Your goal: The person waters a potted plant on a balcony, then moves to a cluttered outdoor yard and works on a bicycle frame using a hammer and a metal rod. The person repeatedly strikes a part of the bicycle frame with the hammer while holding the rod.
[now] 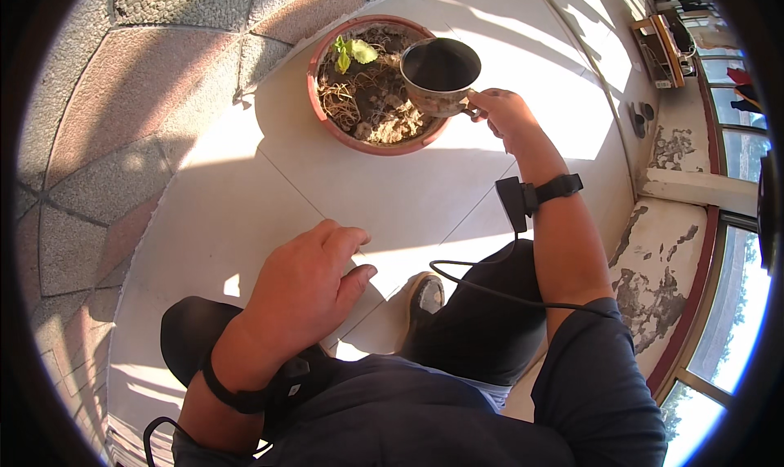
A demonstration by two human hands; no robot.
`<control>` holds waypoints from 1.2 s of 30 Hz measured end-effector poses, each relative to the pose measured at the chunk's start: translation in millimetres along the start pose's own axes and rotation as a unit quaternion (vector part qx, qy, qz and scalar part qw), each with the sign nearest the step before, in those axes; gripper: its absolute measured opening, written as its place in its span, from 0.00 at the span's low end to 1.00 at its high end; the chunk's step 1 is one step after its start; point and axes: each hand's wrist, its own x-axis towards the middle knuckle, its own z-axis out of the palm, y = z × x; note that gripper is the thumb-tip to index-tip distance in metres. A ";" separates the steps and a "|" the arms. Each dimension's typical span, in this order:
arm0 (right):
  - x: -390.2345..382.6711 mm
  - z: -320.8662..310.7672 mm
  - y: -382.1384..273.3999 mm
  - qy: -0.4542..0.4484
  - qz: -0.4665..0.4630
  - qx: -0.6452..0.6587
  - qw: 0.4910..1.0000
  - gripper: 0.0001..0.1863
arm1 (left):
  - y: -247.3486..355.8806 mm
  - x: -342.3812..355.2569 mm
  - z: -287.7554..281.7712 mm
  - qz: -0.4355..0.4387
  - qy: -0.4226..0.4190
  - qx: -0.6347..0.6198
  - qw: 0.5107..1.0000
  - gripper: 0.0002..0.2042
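My right hand is closed on the handle of a round cup with a dark inside and a worn, stained outer wall. The cup is held over the right side of a reddish plastic flowerpot, hiding part of its soil. In the pot stands a small green leafy plant, with dry roots or stems and pale crumbly clumps of soil around it. What the cup contains is too dark to make out. Nearer to me, my left hand hangs above my leg with nothing in it, its fingers loosely bent and the thumb apart.
Pale floor tiles lie under the pot, meeting rough stone paving at the left. A hose runs along the right beside a peeling wall. A black cable trails from my right wrist device. My shoe is below.
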 end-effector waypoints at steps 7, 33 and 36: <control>-5.5 -2.2 -4.7 0.005 0.005 0.001 1.000 0.17 | 1.0 -1.3 -0.4 -0.005 -0.006 0.008 1.000 0.13; -0.8 -0.8 -2.2 0.003 -0.016 -0.006 1.000 0.17 | 4.0 0.0 0.4 -0.006 -0.013 0.024 1.000 0.13; -1.3 -0.2 -4.6 0.003 -0.014 -0.016 1.000 0.17 | 3.6 -0.3 -0.2 -0.008 -0.016 0.025 1.000 0.13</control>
